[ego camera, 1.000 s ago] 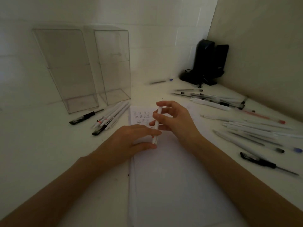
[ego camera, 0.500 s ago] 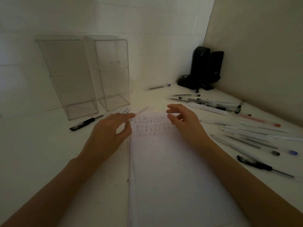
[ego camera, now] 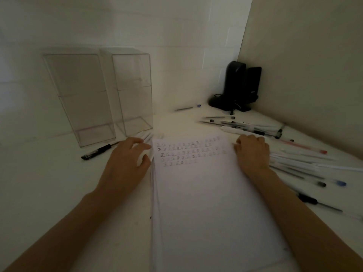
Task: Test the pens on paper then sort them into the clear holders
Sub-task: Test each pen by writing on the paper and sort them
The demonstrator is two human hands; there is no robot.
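A white paper sheet (ego camera: 206,203) lies in front of me, with rows of small test marks near its top edge. My left hand (ego camera: 125,163) hovers on a pile of white pens (ego camera: 147,136) at the sheet's left edge, fingers loosely curved and apart, with no pen plainly in its grip. My right hand (ego camera: 253,154) rests knuckles-up at the sheet's right edge, its fingertips bent down among the scattered pens (ego camera: 294,160). Whether it pinches one is hidden. Two empty clear holders (ego camera: 88,99) (ego camera: 133,91) stand at the back left.
A black pen (ego camera: 96,152) lies in front of the left holder. More pens (ego camera: 239,124) are spread along the back right, one pen (ego camera: 186,108) lies alone by the wall, and a black pen (ego camera: 314,203) is at the right. A black device (ego camera: 237,87) fills the corner.
A second ago both hands held a white pen over the paper. My left hand carried it left to the pen pile; my right hand let go and moved right to the scattered pens.
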